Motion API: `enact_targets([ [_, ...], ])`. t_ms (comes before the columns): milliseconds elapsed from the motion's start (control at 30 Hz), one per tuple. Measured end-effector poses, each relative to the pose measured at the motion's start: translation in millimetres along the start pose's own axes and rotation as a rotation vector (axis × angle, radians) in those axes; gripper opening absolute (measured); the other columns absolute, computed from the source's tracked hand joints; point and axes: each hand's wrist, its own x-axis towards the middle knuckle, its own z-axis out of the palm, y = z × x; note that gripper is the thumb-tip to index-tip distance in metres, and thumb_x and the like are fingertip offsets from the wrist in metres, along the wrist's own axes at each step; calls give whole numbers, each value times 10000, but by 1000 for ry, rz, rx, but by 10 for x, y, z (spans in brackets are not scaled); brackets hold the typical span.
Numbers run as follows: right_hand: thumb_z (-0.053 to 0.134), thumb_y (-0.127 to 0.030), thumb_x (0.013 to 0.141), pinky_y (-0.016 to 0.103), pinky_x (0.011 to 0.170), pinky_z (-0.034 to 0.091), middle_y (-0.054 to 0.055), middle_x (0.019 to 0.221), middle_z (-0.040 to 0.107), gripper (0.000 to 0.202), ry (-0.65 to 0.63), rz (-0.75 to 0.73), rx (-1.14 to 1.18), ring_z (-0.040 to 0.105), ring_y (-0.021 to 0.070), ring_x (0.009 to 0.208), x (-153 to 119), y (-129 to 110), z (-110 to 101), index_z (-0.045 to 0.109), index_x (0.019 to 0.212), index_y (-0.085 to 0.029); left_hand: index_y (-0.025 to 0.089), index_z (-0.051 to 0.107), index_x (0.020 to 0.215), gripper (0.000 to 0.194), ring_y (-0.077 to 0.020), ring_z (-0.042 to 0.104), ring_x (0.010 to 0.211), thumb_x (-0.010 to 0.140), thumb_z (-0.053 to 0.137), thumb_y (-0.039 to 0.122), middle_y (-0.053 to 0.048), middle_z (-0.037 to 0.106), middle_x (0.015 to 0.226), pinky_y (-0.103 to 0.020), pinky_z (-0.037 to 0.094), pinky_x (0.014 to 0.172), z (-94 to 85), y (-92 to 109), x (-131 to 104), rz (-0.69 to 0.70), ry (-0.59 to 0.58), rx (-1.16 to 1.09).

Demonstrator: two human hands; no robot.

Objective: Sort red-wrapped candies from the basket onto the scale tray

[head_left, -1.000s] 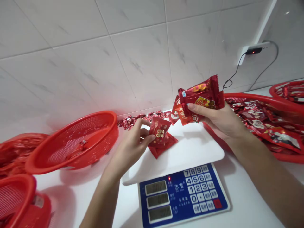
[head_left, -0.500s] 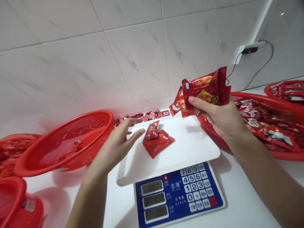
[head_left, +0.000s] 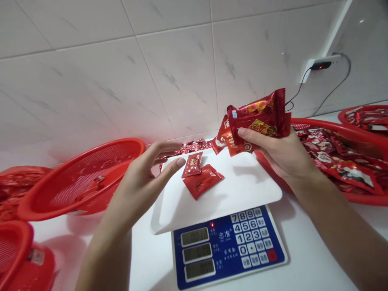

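Observation:
Several red snack packets [head_left: 257,117] are bunched in my right hand [head_left: 275,149], thumb across the front one, above the right back of the white scale tray [head_left: 248,186]. My left hand [head_left: 151,173] hovers over the tray's left side, fingers apart and holding nothing. By its thumb, a small red packet [head_left: 192,165] lies partly over a flatter red packet [head_left: 204,180] on the tray. Below the tray is the blue panel of the scale [head_left: 224,250], with number keys and three displays; the digits are hard to read.
At right, a red basket [head_left: 372,199] holds many packets, with another red basket [head_left: 342,117] behind. A red strainer basket [head_left: 30,212] at left has a few packets; another red basket [head_left: 28,238] stands nearer. Small red packets [head_left: 197,144] line the tiled wall [head_left: 182,72].
My left hand has shifted slightly up and right, its thumb now close to the small packet. My right hand has lowered a little with its packets. The small packet has turned slightly.

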Motion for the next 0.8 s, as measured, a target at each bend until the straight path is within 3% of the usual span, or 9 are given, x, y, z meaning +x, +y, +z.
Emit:
enact_targets([
  [267, 953, -228, 631, 435, 917, 623, 2, 970, 807, 291, -80, 100, 89, 760, 248, 958, -37, -28, 7, 779, 864, -249, 304, 697, 1137, 352, -288, 690, 1144, 899, 676, 562, -47, 740, 1231, -454, 562, 990, 18, 5, 0, 10, -19, 14],
  [433, 924, -235, 701, 378, 871, 627, 1, 933, 812, 227, -313, 246, 169, 762, 211, 874, -87, -6, 37, 812, 899, -249, 267, 683, 1198, 393, -272, 697, 1136, 927, 652, 551, -75, 737, 1239, -384, 597, 885, 134, 71, -26, -15, -75, -84],
  [533, 912, -185, 701, 329, 849, 629, 0, 950, 818, 238, -422, 348, 247, 761, 195, 891, -110, -16, 65, 818, 912, -242, 273, 682, 1195, 326, -222, 726, 1016, 946, 660, 482, -41, 761, 1115, -299, 596, 781, 238, 124, -55, 0, -181, -148],
  [633, 915, -138, 675, 280, 808, 627, -6, 923, 820, 255, -438, 360, 255, 758, 172, 872, -117, -7, 78, 817, 890, -234, 275, 686, 1130, 218, -174, 722, 876, 967, 650, 416, 8, 752, 944, -250, 569, 712, 319, 143, -69, 15, -256, -186],
  [800, 933, -195, 683, 250, 752, 623, 5, 925, 822, 251, -439, 384, 237, 760, 154, 837, -112, 44, 85, 816, 903, -218, 241, 666, 958, 135, -142, 651, 698, 947, 664, 375, 33, 683, 781, -234, 507, 600, 336, 135, -72, 46, -183, -125],
])
